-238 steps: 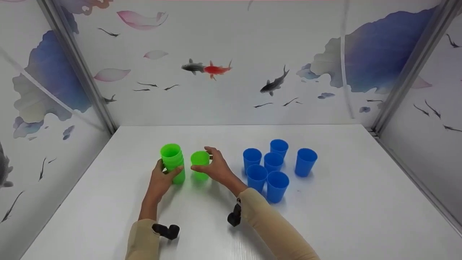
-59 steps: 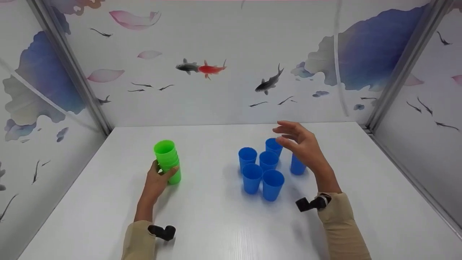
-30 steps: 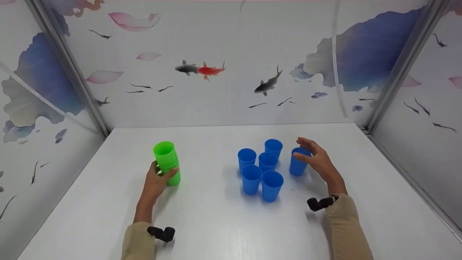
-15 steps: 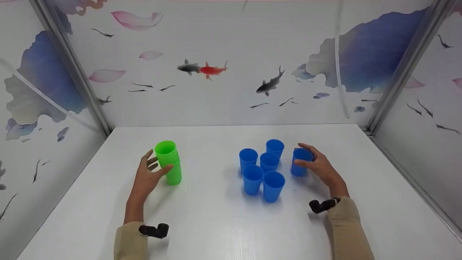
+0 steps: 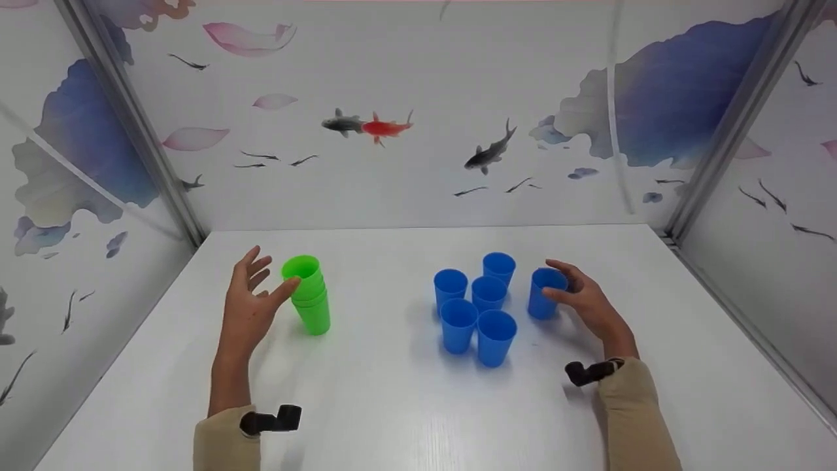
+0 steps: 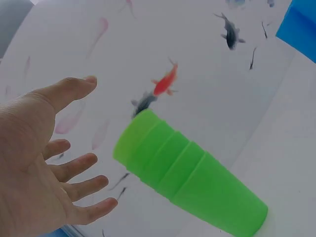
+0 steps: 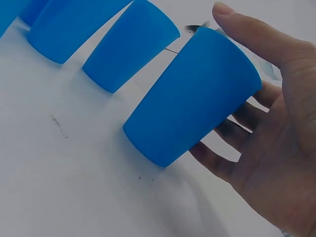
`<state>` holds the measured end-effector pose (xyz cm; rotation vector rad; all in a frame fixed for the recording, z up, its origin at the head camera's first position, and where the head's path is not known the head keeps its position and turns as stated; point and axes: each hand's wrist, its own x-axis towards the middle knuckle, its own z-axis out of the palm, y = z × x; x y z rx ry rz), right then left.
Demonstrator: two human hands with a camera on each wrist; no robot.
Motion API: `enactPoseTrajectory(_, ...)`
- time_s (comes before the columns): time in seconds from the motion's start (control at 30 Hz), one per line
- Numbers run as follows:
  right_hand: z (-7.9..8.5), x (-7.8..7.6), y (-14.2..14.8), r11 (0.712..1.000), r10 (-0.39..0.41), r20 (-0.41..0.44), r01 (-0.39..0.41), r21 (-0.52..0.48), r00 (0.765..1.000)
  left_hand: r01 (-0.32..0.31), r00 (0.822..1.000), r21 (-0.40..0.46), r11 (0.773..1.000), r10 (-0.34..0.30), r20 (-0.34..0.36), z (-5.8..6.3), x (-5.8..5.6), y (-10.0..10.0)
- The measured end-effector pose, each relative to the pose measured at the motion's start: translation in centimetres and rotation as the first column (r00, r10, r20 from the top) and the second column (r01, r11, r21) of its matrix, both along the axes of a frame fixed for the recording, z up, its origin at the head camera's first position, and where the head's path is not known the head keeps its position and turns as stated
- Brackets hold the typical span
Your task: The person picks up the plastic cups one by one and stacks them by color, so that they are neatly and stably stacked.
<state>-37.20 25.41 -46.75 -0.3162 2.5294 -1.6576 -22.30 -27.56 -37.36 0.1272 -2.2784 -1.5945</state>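
Note:
In the head view a stack of nested green cups stands upright on the left of the table. My left hand is beside the stack with fingers spread; in the left wrist view a gap shows between the fingers and the green cups. On the right, my right hand is around the far-right blue cup. The right wrist view shows its fingers behind that blue cup, with the thumb straight and off the wall near the rim. The cup stands upright.
Several other blue cups stand upright in a close cluster just left of the right hand's cup. The white table is bounded by printed panels at the back and both sides.
My left hand has let go of the green stack and moved left. My right hand has come from above the blue cups to the far-right one. Earlier, a single green cup joined the stack.

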Motion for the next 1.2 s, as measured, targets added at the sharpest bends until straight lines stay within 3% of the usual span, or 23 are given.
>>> enactPoseTrajectory(0.23,-0.4,0.1,0.1,0.999,0.026,-0.029,-0.027,-0.043,0.999,0.022,0.996,-0.048,0.999,-0.027,-0.090,2.0,1.0,2.9)
enactPoseTrajectory(0.47,-0.8,0.0,0.2,0.998,0.035,-0.025,-0.036,-0.044,0.999,0.092,0.990,-0.088,0.992,-0.101,-0.096,2.8,1.4,5.5)
enactPoseTrajectory(0.8,-0.6,0.2,0.0,0.998,0.050,0.035,-0.048,-0.048,0.998,0.173,0.980,-0.100,0.980,-0.182,-0.084,1.9,0.9,7.9)
enactPoseTrajectory(1.2,-0.5,0.0,-0.1,0.998,0.051,0.063,-0.050,-0.025,0.997,0.310,0.950,-0.129,0.942,-0.313,-0.001,0.3,1.1,13.5)
